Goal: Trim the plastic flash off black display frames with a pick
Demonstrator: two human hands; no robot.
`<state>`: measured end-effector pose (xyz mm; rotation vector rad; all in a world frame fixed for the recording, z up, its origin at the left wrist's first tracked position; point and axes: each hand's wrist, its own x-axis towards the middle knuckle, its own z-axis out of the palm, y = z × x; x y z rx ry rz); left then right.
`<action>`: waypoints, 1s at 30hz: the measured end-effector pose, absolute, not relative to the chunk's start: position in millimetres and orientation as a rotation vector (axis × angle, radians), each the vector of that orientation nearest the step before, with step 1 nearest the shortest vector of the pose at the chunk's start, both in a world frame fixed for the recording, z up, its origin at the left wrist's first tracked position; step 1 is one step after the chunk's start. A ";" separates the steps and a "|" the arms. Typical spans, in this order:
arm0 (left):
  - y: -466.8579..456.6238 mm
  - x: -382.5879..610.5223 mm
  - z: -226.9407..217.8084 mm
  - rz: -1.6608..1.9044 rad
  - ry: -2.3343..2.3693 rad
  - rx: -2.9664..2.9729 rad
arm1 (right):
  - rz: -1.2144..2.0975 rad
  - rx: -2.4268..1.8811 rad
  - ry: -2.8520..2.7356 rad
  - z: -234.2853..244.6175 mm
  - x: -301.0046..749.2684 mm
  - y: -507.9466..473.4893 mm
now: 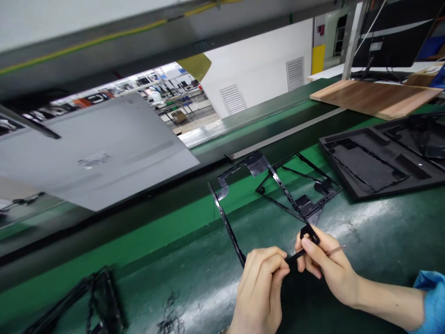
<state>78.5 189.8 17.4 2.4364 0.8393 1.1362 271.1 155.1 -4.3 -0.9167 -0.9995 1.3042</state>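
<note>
A thin black plastic frame [285, 188], roughly rectangular with dark film-like patches at its far end, is held tilted up above the green bench. My left hand [262, 283] is closed on its near left edge, fingers pinched. At the near right corner my right hand [325, 257] grips the frame between thumb and fingers. A slim, pinkish-brown pointed thing sticks out to the right behind that hand; its kind I cannot make out. Behind the held frame, a second black frame [299, 185] lies on the bench.
A black foam tray [371, 192] with similar frames is at the right, below a wooden board [375, 97]. More black frames [100, 297] are piled at lower left. Dark scraps [170, 315] lie on the green bench [201, 283]. A grey panel [114, 148] stands at left.
</note>
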 end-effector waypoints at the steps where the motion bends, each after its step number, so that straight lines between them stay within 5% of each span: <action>1: 190.5 78.3 18.6 1.135 0.817 2.412 | 1.307 -0.919 -0.985 -3.6 271.2 156.4; 30: 183.4 76.7 47.4 1.081 1.060 2.266 | 1.338 -0.998 -0.823 -1.1 271.4 162.8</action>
